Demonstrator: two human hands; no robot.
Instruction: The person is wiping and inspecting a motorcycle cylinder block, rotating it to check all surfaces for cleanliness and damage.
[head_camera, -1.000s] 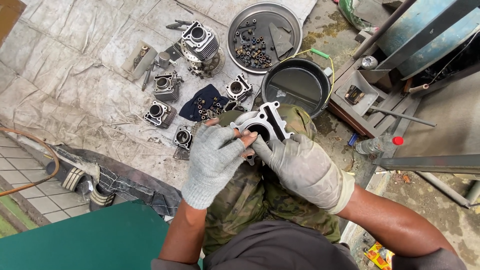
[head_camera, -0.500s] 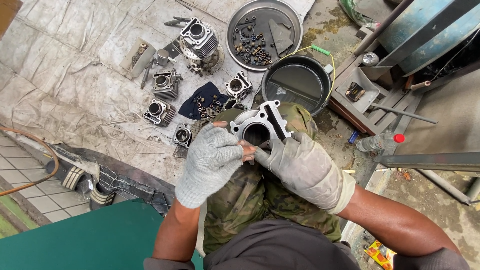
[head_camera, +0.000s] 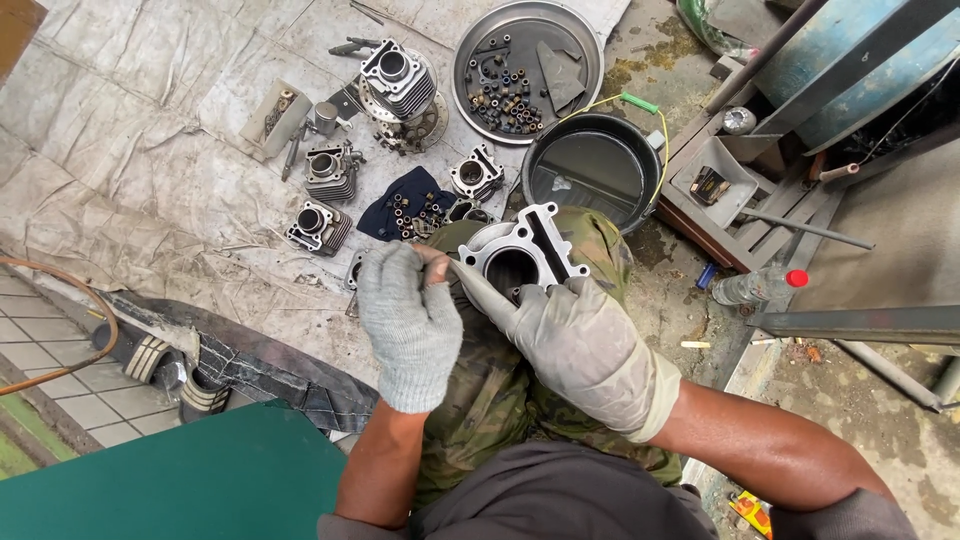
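Note:
I hold a silver engine cylinder (head_camera: 520, 255) with a round bore over my camouflage-trousered lap. My left hand (head_camera: 410, 325), in a grey knit glove, pinches the cylinder's left edge. My right hand (head_camera: 585, 345), in a dirty light glove, grips it from below on the right. One long gloved finger, or a thin tool (I cannot tell which), lies across the cylinder's face toward the left hand.
On the grey tarpaulin (head_camera: 150, 150) lie several other cylinders (head_camera: 392, 75), a dark cloth with small parts (head_camera: 410, 205) and a round metal tray of small parts (head_camera: 575, 40). A black bucket of dark liquid (head_camera: 590, 170) stands just beyond the cylinder. A red-capped plastic bottle (head_camera: 755, 285) lies at right.
The cylinder has turned slightly in my hands and sits a little lower. My left hand has shifted its pinch along the left edge. Both hands stay on it.

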